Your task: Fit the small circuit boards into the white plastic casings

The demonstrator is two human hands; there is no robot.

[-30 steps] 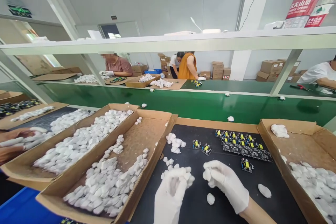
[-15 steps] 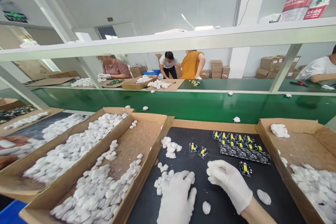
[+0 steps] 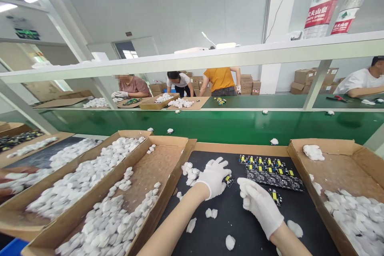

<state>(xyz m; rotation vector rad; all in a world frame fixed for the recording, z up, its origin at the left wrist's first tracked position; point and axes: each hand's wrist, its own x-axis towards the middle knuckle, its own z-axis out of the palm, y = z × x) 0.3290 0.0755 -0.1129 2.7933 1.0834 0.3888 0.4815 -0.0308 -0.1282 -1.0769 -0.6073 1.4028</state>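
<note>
My left hand [image 3: 213, 178], in a white glove, reaches forward over the black mat [image 3: 210, 224]. Its fingers are spread, right beside a small circuit board [image 3: 229, 180] with a yellow part; a second board there seems covered by the hand. My right hand [image 3: 260, 205], also gloved, hovers over the mat with fingers curled together; whatever they hold is hidden. To its right lies a single circuit board [image 3: 275, 197], and behind that stand joined rows of boards [image 3: 271, 172]. White pads [image 3: 191, 173] are heaped left of my left hand, with a loose pad [image 3: 230, 242] nearer me.
Cardboard trays of white pads stand on the left [image 3: 168, 152] and right [image 3: 336, 146]. Beyond the mat runs a green conveyor [image 3: 222, 123] carrying wrapped pieces. A white shelf [image 3: 192, 59] with water bottles [image 3: 321, 4] crosses above. Several people work opposite; another person's hand [image 3: 15, 180] is at far left.
My left hand has moved forward from the near pads to the boards, its fingers spreading. Several pads now lie scattered where it was. My right hand stays nearly in place, fingers still curled.
</note>
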